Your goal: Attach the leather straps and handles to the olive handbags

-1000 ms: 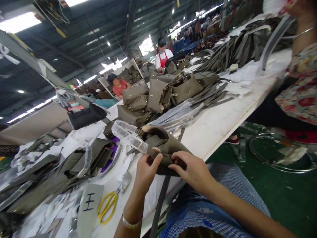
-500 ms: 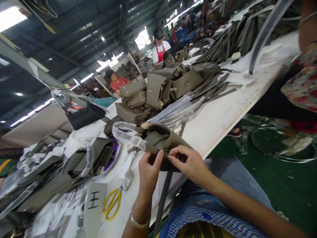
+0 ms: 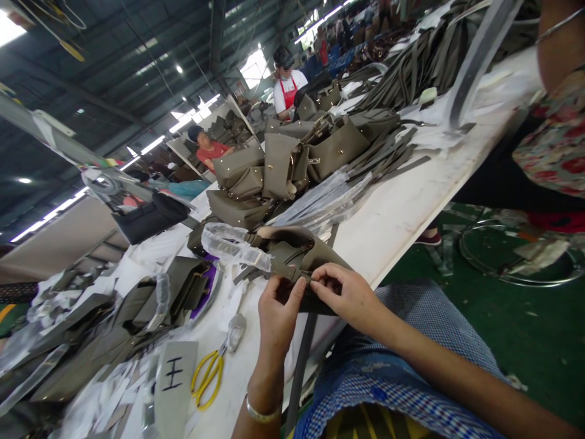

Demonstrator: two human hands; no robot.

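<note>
An olive-grey bag [image 3: 326, 256] lies open-mouthed at the table's near edge, its plastic-wrapped handle [image 3: 233, 245] reaching left. My left hand [image 3: 280, 311] pinches a strap piece at the bag's near side between thumb and fingers. Close beside it, my right hand [image 3: 340, 289] has thumb and fingertips closed on the same strap piece. The fingertips of both hands nearly meet, and the small part between them is too tiny to make out.
Yellow-handled scissors [image 3: 208, 378] and a grey piece marked in black [image 3: 173, 381] lie left of my hands. Bags [image 3: 278, 164] are heaped beyond, with straps [image 3: 425, 67] farther right. A person in floral clothing [image 3: 555, 134] is at the right; others work at the back.
The view has shifted slightly. My hands stay at the strap piece, with the right fingers a little more curled and the strap slightly raised between them.
</note>
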